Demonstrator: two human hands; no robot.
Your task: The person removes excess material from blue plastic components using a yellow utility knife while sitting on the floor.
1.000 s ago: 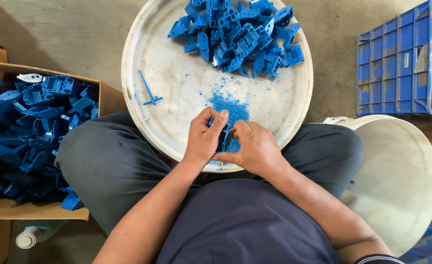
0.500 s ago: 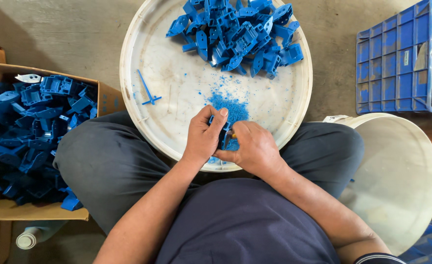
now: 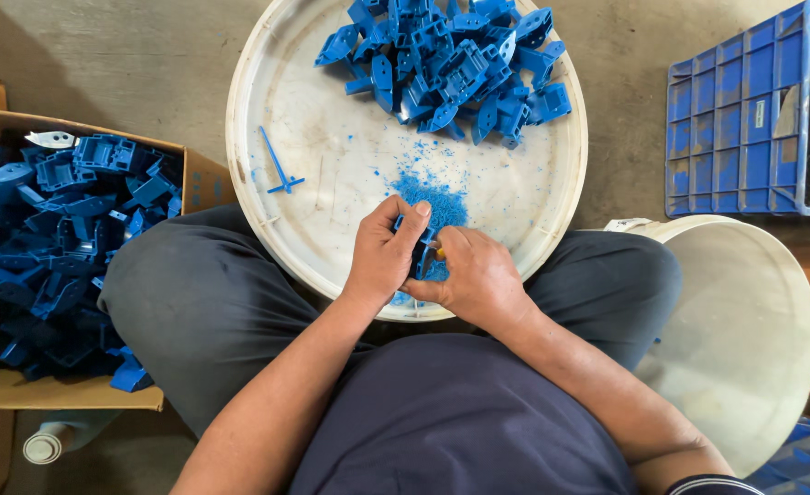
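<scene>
At the lower centre of the frame we clench a small blue plastic part (image 3: 422, 255) in our left hand (image 3: 385, 257) while our right hand (image 3: 478, 280) grips it too, best trimmed over the shavings (image 3: 431, 197) on the white round tray (image 3: 268, 220).

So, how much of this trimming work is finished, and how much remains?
Done: the cardboard box at the person's left holds many blue plastic parts. In hand: left hand and right hand grip one blue part over blue shavings. Left: a pile of parts on the round white tray.
</scene>
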